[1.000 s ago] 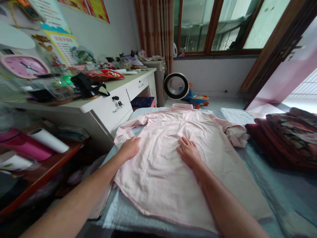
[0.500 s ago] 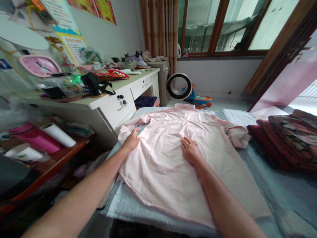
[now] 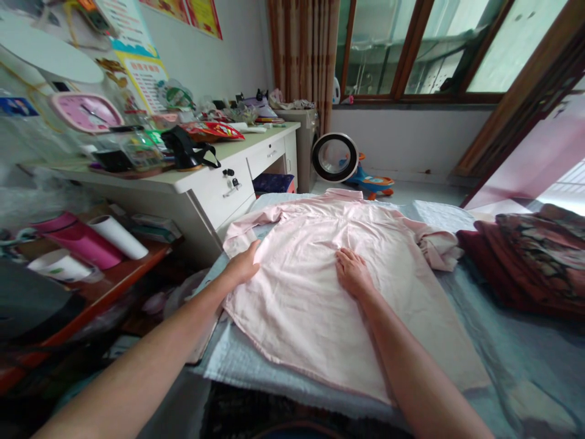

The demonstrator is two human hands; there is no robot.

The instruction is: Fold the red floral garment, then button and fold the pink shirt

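Note:
A pale pink long-sleeved shirt (image 3: 297, 305) lies spread out, its collar at the far end and its hem towards me. At the shirt's left side, just below the left sleeve, my left hand (image 3: 244, 264) is closed on the edge of the fabric; some of its fingers are hidden. My right hand (image 3: 354, 272) rests flat on the middle of the shirt, palm down, holding nothing. The right sleeve is bunched up at the far right.
Under the shirt is a light blue cloth cover (image 3: 256, 372). Folded dark red garments (image 3: 539, 262) are stacked on the right. A white desk (image 3: 219, 201) stands at the left, beside a low shelf holding a pink bottle (image 3: 82, 241). An open washer door (image 3: 335, 157) is beyond.
The view has shifted slightly, so the room appears moved to the right. My left hand stays at the shirt's left edge, and my right hand stays flat on the cloth.

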